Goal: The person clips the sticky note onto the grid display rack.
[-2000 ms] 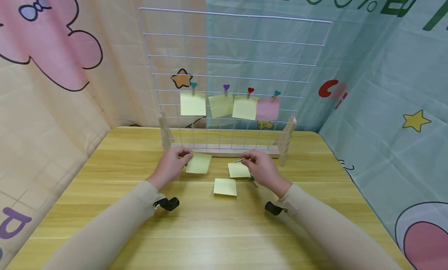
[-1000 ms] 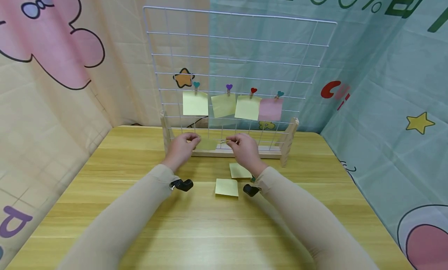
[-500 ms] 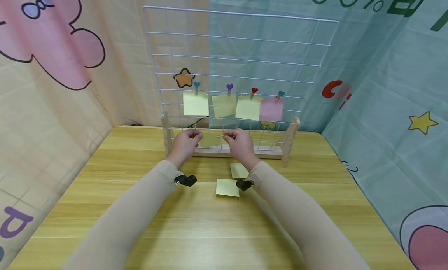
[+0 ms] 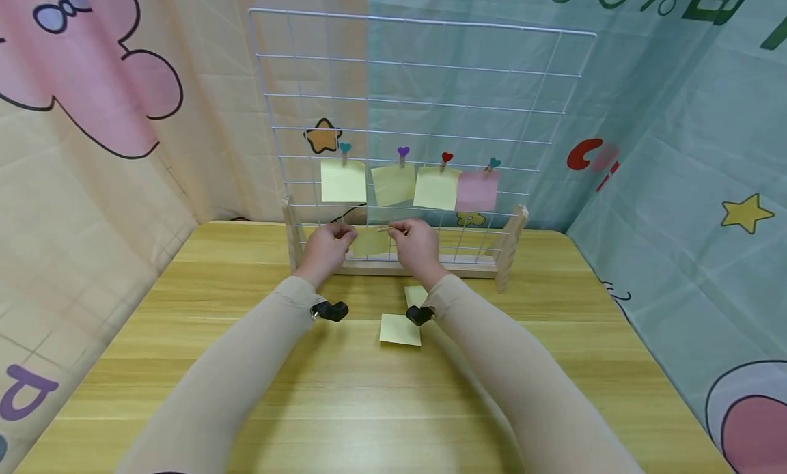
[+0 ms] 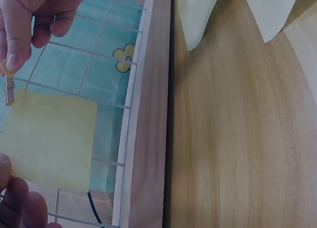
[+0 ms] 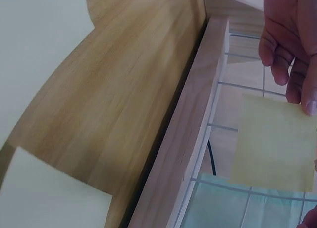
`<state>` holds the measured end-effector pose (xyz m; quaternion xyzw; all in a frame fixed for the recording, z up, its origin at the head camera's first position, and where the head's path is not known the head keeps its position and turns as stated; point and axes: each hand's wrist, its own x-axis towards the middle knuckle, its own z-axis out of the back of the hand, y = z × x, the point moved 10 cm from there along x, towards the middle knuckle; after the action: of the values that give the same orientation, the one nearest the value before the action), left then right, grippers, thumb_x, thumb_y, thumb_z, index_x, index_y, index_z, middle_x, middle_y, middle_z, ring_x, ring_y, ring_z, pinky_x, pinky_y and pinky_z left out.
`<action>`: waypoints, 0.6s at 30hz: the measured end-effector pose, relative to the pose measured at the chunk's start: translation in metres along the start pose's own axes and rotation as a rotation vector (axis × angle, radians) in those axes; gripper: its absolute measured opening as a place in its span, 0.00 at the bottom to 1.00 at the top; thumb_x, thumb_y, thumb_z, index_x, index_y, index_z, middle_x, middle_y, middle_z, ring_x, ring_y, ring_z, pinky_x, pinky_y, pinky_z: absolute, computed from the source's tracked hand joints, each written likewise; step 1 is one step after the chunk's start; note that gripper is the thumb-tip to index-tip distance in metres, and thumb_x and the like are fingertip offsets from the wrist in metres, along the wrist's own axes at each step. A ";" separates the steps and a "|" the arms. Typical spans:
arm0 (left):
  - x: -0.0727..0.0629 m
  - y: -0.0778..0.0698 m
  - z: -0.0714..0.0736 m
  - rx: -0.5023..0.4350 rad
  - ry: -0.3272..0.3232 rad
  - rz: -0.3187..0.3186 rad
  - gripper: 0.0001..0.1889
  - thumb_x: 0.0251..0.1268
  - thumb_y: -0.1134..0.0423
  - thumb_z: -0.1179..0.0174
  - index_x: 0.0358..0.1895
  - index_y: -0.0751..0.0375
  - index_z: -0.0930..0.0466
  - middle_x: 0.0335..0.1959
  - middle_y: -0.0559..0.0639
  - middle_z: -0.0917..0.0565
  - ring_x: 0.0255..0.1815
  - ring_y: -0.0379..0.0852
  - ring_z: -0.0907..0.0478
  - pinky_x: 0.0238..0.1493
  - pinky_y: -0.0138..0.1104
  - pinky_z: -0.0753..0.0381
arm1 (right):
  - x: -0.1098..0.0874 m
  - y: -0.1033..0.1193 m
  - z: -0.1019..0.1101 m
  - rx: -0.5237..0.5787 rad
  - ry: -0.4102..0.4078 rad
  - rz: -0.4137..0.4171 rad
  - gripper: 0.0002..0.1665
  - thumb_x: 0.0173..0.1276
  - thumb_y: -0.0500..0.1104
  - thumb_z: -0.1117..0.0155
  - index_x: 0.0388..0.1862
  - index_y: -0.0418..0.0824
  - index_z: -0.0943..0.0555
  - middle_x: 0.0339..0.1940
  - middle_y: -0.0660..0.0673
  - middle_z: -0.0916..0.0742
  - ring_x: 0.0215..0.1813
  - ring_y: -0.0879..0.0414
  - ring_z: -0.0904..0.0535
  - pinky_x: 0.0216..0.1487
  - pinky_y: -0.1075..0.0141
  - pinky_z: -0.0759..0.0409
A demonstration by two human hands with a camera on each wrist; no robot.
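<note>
My left hand [image 4: 326, 250] pinches a yellow sticky note [image 4: 371, 241] by its left edge, holding it up against the lower part of a white wire grid [image 4: 467, 67]. At the note's upper right corner, my right hand [image 4: 418, 245] pinches a small wooden clothespin [image 5: 10, 90] with a yellow head. In the left wrist view the clothespin's tip is right at the note's corner. Above, several notes hang in a row from heart-topped clothespins: a pale yellow note [image 4: 343, 181] at the left, a pink note [image 4: 477, 191] at the right.
Two more yellow notes lie on the wooden table: a front note [image 4: 399, 330] and a rear note [image 4: 415, 296], partly hidden by the right wrist camera. The grid stands in a wooden base [image 4: 393, 270] with upright side pieces. Printed curtains [image 4: 664, 153] enclose the table.
My left hand has lifted the yellow note from the table up to the grid. My right hand has brought the clothespin up and left to the note's upper corner.
</note>
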<state>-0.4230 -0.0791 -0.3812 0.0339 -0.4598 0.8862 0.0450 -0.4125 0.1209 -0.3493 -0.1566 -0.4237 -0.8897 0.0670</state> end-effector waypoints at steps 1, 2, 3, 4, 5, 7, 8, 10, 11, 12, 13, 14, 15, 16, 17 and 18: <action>0.000 0.000 0.000 0.003 0.000 0.002 0.17 0.83 0.49 0.45 0.58 0.55 0.16 0.53 0.58 0.12 0.46 0.52 0.16 0.43 0.41 0.19 | 0.000 0.001 -0.001 -0.003 0.002 0.004 0.13 0.79 0.45 0.34 0.55 0.45 0.09 0.49 0.45 0.09 0.40 0.52 0.19 0.38 0.64 0.25; 0.000 0.000 0.000 0.007 -0.001 0.004 0.17 0.83 0.49 0.45 0.58 0.55 0.16 0.53 0.58 0.12 0.45 0.52 0.16 0.43 0.42 0.20 | 0.000 0.002 -0.001 -0.003 0.004 0.008 0.13 0.79 0.45 0.34 0.55 0.44 0.09 0.49 0.44 0.09 0.40 0.52 0.19 0.37 0.64 0.25; 0.001 -0.001 0.000 0.016 -0.004 0.004 0.17 0.83 0.48 0.45 0.58 0.54 0.16 0.53 0.58 0.12 0.45 0.52 0.16 0.44 0.42 0.20 | 0.001 0.004 -0.001 -0.006 0.004 0.013 0.13 0.79 0.45 0.35 0.55 0.44 0.09 0.49 0.44 0.10 0.40 0.52 0.19 0.37 0.64 0.24; 0.001 -0.001 0.000 0.025 -0.006 0.002 0.17 0.83 0.48 0.46 0.58 0.54 0.16 0.53 0.57 0.12 0.45 0.51 0.17 0.45 0.42 0.20 | 0.001 0.004 -0.001 -0.005 0.003 0.016 0.13 0.79 0.45 0.35 0.55 0.44 0.09 0.49 0.44 0.10 0.41 0.52 0.19 0.38 0.64 0.24; 0.002 -0.002 0.000 0.033 -0.010 -0.002 0.17 0.83 0.48 0.46 0.58 0.54 0.16 0.53 0.57 0.12 0.45 0.51 0.17 0.46 0.43 0.20 | 0.001 0.005 -0.001 -0.004 0.001 0.019 0.13 0.79 0.45 0.35 0.55 0.44 0.09 0.49 0.45 0.10 0.41 0.52 0.19 0.38 0.63 0.24; 0.002 -0.003 0.001 0.047 -0.021 -0.010 0.17 0.83 0.48 0.46 0.58 0.55 0.16 0.52 0.55 0.12 0.46 0.52 0.17 0.48 0.44 0.20 | 0.002 0.005 0.000 -0.004 -0.005 0.024 0.12 0.79 0.44 0.34 0.54 0.44 0.09 0.49 0.45 0.10 0.42 0.51 0.18 0.40 0.62 0.22; 0.002 -0.004 0.001 0.051 -0.028 -0.013 0.17 0.83 0.49 0.46 0.58 0.55 0.16 0.52 0.55 0.12 0.46 0.52 0.17 0.50 0.45 0.20 | 0.003 0.005 0.000 -0.008 -0.007 0.027 0.12 0.79 0.44 0.34 0.54 0.44 0.09 0.49 0.45 0.10 0.42 0.51 0.18 0.40 0.61 0.22; 0.003 -0.004 0.001 0.055 -0.044 -0.017 0.16 0.83 0.49 0.45 0.57 0.56 0.15 0.51 0.54 0.12 0.46 0.53 0.17 0.51 0.46 0.20 | 0.005 0.006 -0.001 -0.027 -0.008 0.033 0.12 0.79 0.44 0.34 0.54 0.45 0.09 0.50 0.46 0.09 0.44 0.51 0.17 0.42 0.60 0.20; 0.003 -0.004 0.002 0.056 -0.053 -0.016 0.16 0.83 0.50 0.45 0.56 0.56 0.15 0.50 0.54 0.12 0.46 0.53 0.17 0.51 0.47 0.19 | 0.005 0.006 -0.001 -0.039 -0.007 0.038 0.12 0.79 0.44 0.34 0.54 0.45 0.09 0.50 0.46 0.09 0.45 0.51 0.17 0.44 0.60 0.20; 0.003 -0.004 0.002 0.057 -0.062 -0.014 0.16 0.82 0.50 0.44 0.56 0.56 0.15 0.50 0.54 0.12 0.46 0.53 0.18 0.51 0.47 0.20 | 0.006 0.007 -0.002 -0.047 -0.005 0.042 0.12 0.79 0.44 0.34 0.54 0.45 0.09 0.50 0.46 0.09 0.46 0.51 0.16 0.44 0.59 0.19; 0.003 -0.003 0.002 0.058 -0.070 -0.011 0.16 0.82 0.50 0.44 0.56 0.56 0.15 0.49 0.54 0.12 0.45 0.53 0.18 0.50 0.46 0.20 | 0.007 0.007 -0.003 -0.053 -0.003 0.045 0.12 0.79 0.44 0.34 0.54 0.45 0.09 0.51 0.46 0.09 0.46 0.51 0.16 0.45 0.59 0.19; 0.003 -0.003 0.001 0.058 -0.076 -0.008 0.16 0.82 0.50 0.44 0.55 0.56 0.15 0.49 0.54 0.12 0.45 0.53 0.18 0.50 0.46 0.20 | 0.007 0.007 -0.004 -0.059 -0.003 0.046 0.12 0.78 0.44 0.34 0.53 0.45 0.09 0.51 0.46 0.09 0.47 0.51 0.15 0.45 0.59 0.19; 0.003 -0.002 0.001 0.060 -0.083 -0.007 0.16 0.82 0.50 0.43 0.55 0.56 0.14 0.49 0.54 0.12 0.45 0.53 0.18 0.49 0.46 0.20 | 0.008 0.008 -0.004 -0.067 -0.003 0.047 0.12 0.78 0.44 0.34 0.53 0.45 0.09 0.51 0.46 0.09 0.47 0.51 0.15 0.46 0.58 0.18; 0.003 -0.002 0.000 0.063 -0.087 -0.006 0.16 0.82 0.50 0.43 0.55 0.56 0.14 0.48 0.54 0.12 0.44 0.53 0.18 0.48 0.45 0.20 | 0.008 0.008 -0.005 -0.070 -0.004 0.049 0.12 0.78 0.44 0.34 0.53 0.45 0.09 0.52 0.46 0.09 0.47 0.50 0.15 0.46 0.58 0.18; 0.004 -0.002 0.000 0.066 -0.092 -0.005 0.16 0.82 0.50 0.44 0.55 0.56 0.14 0.48 0.54 0.12 0.44 0.52 0.19 0.48 0.44 0.20 | 0.008 0.009 -0.005 -0.071 -0.003 0.050 0.12 0.78 0.44 0.34 0.53 0.44 0.09 0.52 0.45 0.09 0.48 0.50 0.14 0.46 0.58 0.17; 0.004 -0.002 0.000 0.064 -0.096 -0.003 0.16 0.82 0.50 0.43 0.55 0.56 0.14 0.48 0.54 0.12 0.44 0.52 0.19 0.47 0.44 0.20 | 0.008 0.009 -0.006 -0.075 -0.002 0.049 0.12 0.78 0.43 0.34 0.53 0.44 0.09 0.52 0.46 0.09 0.48 0.50 0.14 0.46 0.57 0.16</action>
<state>-0.4264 -0.0775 -0.3793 0.0785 -0.4330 0.8977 0.0231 -0.4191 0.1110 -0.3432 -0.1705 -0.3861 -0.9028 0.0825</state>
